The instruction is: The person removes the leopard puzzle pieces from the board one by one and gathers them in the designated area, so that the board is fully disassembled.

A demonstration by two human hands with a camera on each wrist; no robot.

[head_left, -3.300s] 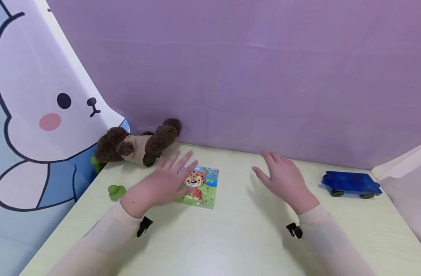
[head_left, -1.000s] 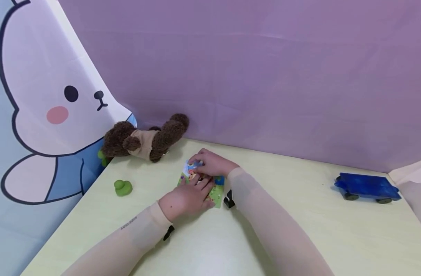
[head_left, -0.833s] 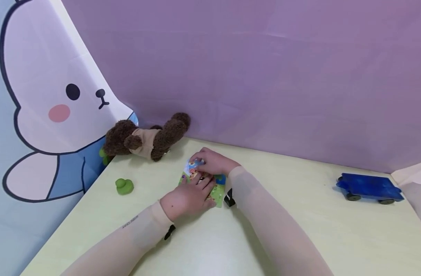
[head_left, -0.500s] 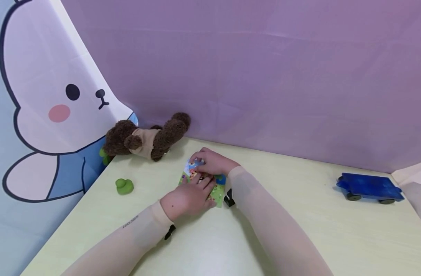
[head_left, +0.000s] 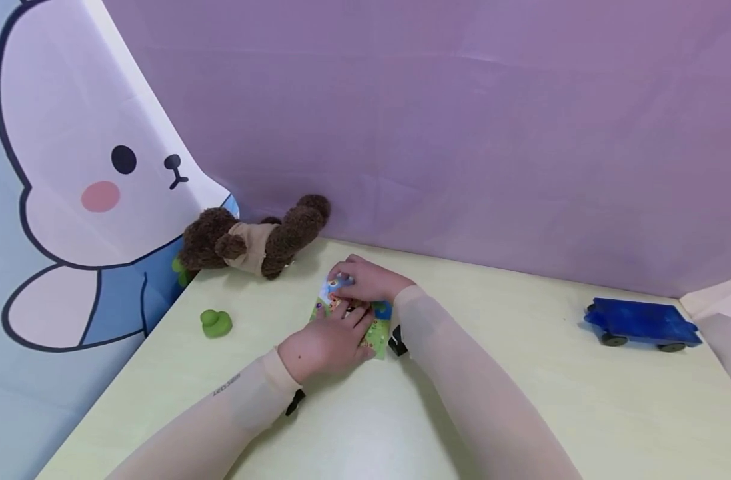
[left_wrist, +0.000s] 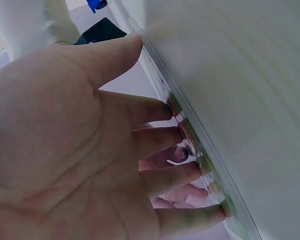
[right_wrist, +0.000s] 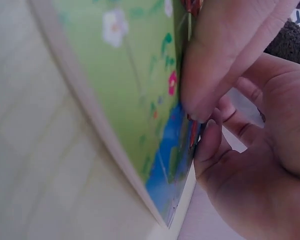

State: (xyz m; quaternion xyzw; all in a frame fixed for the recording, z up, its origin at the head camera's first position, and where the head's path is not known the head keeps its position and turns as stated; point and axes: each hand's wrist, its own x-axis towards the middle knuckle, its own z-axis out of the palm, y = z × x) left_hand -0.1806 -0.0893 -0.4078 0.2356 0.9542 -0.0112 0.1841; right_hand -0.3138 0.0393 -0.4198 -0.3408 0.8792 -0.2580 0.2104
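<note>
A small jigsaw puzzle point(head_left: 378, 337) with a spotted cartoon animal on a green and blue ground lies flat on the table, largely covered by the hands. My left hand point(head_left: 329, 341) rests over its lower part with fingers spread. In the left wrist view, the left fingertips point(left_wrist: 196, 169) press on the puzzle's surface. Across the puzzle's upper part comes my right hand point(head_left: 368, 280), fingers curled. In the right wrist view, thumb and fingertips of the right hand point(right_wrist: 260, 165) close together at the puzzle's surface, near its blue corner. What lies between them is mostly hidden.
A brown plush bear point(head_left: 251, 243) lies on its side at the back left. Nearer stands a green toy duck point(head_left: 216, 323). A blue toy wagon point(head_left: 641, 322) with black wheels sits far right. A purple cloth point(head_left: 461, 133) hangs behind the table point(head_left: 509, 320).
Over three seconds ago, both hands were apart above the table; now they meet on the puzzle, the right hand having moved left. Over the last second they have hardly moved.
</note>
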